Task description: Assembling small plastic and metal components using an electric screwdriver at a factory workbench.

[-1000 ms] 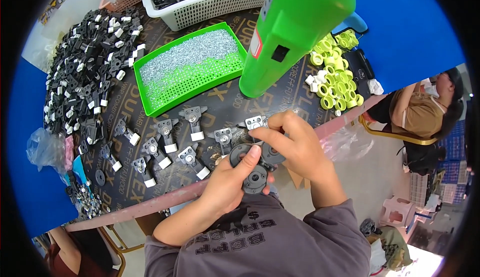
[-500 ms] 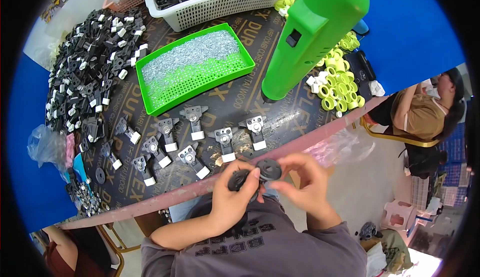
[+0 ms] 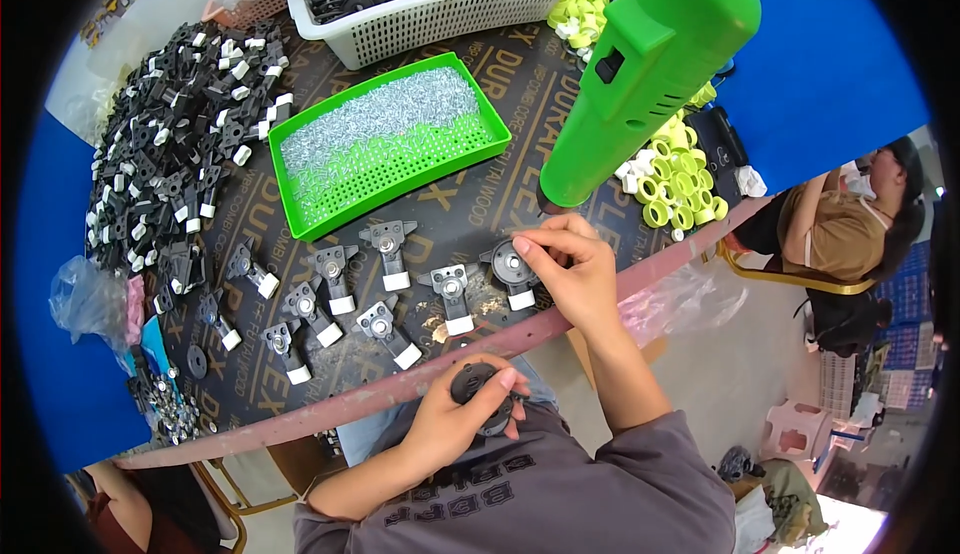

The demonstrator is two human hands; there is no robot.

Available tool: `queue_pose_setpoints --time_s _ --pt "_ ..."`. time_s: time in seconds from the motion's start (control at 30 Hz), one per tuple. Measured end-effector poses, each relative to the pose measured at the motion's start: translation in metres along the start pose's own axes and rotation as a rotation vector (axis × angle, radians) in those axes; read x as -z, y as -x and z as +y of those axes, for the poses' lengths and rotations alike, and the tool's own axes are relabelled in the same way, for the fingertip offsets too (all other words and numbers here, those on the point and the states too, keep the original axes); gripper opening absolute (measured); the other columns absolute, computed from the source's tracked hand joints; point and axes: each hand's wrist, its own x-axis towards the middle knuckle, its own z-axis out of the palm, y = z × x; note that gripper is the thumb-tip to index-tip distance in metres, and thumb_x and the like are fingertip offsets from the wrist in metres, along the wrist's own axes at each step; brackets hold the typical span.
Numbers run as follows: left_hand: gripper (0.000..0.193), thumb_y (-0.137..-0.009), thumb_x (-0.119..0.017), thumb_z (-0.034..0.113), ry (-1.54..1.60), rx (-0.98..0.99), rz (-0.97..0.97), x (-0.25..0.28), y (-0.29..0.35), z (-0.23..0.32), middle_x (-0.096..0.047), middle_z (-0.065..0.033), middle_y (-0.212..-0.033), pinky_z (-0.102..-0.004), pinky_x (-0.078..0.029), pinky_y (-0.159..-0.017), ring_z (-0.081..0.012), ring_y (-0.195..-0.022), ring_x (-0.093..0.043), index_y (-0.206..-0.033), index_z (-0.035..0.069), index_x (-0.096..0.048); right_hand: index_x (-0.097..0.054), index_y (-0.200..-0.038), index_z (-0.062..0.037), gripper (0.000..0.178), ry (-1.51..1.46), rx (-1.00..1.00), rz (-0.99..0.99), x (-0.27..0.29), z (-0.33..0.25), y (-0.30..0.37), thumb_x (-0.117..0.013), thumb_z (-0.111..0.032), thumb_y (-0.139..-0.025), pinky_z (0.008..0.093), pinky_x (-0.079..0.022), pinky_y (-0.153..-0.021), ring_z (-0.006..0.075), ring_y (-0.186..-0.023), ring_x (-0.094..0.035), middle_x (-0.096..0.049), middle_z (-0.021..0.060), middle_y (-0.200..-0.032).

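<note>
Black plastic shows in the round disc (image 3: 510,268) at the right hand (image 3: 580,274) in the head view, its rim pinched between thumb and fingertips; the disc lies over the upper part of a bracket (image 3: 521,300) on the dark tabletop (image 3: 430,209), whose white end juts out just below the disc, toward the person. Nearer the body and to the left of that grip, the left hand (image 3: 450,409) is closed around more black discs (image 3: 473,382), how many cannot be told. Just left of the pinched disc lies another white-ended bracket (image 3: 454,296), with similar brackets (image 3: 337,279) spread farther left. Beyond the right hand a green power tool (image 3: 650,64) stands tilted, its narrow end near the knuckles. Farther off, up and left of the grip, a green tray (image 3: 400,172) holds small silvery screws (image 3: 385,109); up and right of it lie yellow-green rings (image 3: 683,179).
</note>
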Motion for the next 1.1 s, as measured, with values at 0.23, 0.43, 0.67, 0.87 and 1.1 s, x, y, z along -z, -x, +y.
queue_pose_setpoints --time_s 0.23,0.43,0.67,0.87,1.1 --pt "0.024 -0.103 -0.05 0.021 0.301 0.055 -0.08 0.01 -0.007 0.0 -0.062 -0.012 -0.103 -0.0361 -0.058 -0.067 -0.0194 -0.085 -0.065 -0.108 -0.002 -0.057 -0.078 -0.099 -0.0062 0.014 0.005 -0.025 0.005 -0.003 0.0 0.003 -0.076 -0.007 -0.085 0.0169 -0.034 -0.055 0.0003 -0.065 -0.045 -0.059 -0.001 -0.093" --pt "0.023 -0.102 -0.049 0.018 0.321 0.093 -0.103 0.011 -0.006 0.006 -0.06 -0.0124 -0.109 -0.0385 -0.059 -0.073 -0.0197 -0.092 -0.064 -0.11 -0.002 -0.057 -0.075 -0.098 -0.0021 0.012 -0.017 0.003 0.016 -0.002 -0.001 -0.001 -0.073 -0.005 -0.087 0.0164 -0.037 -0.052 0.0001 -0.062 -0.049 -0.06 0.0014 -0.096" --pt "0.024 -0.102 -0.049 0.018 0.308 0.108 -0.114 0.012 -0.007 0.006 -0.059 -0.0119 -0.108 -0.0377 -0.059 -0.075 -0.0193 -0.092 -0.064 -0.112 -0.002 -0.057 -0.074 -0.096 -0.003 0.011 0.069 0.03 -0.014 -0.002 -0.004 -0.006 -0.074 -0.006 -0.085 0.0187 -0.04 -0.05 0.0026 -0.058 -0.051 -0.063 0.004 -0.098" --pt "0.023 -0.102 -0.049 0.016 0.331 0.106 -0.148 0.014 -0.008 0.009 -0.057 -0.0116 -0.112 -0.0372 -0.057 -0.076 -0.0191 -0.095 -0.062 -0.114 -0.002 -0.056 -0.07 -0.089 -0.0031 0.008 -0.079 0.05 0.263 0.011 -0.003 0.002 -0.076 -0.005 -0.084 0.0192 -0.042 -0.056 0.0037 -0.067 -0.054 -0.065 0.0029 -0.096" --pt "0.022 -0.103 -0.05 0.014 0.168 0.063 -0.156 0.012 -0.012 0.01 -0.057 -0.0083 -0.105 -0.0313 -0.056 -0.07 -0.0152 -0.088 -0.06 -0.119 0.0 -0.054 -0.071 -0.094 0.0007 0.01 -0.257 -0.161 -0.458 0.011 -0.067 0.034 -0.073 0.001 -0.084 0.0192 -0.043 -0.064 0.0049 -0.08 -0.053 -0.06 0.005 -0.1"
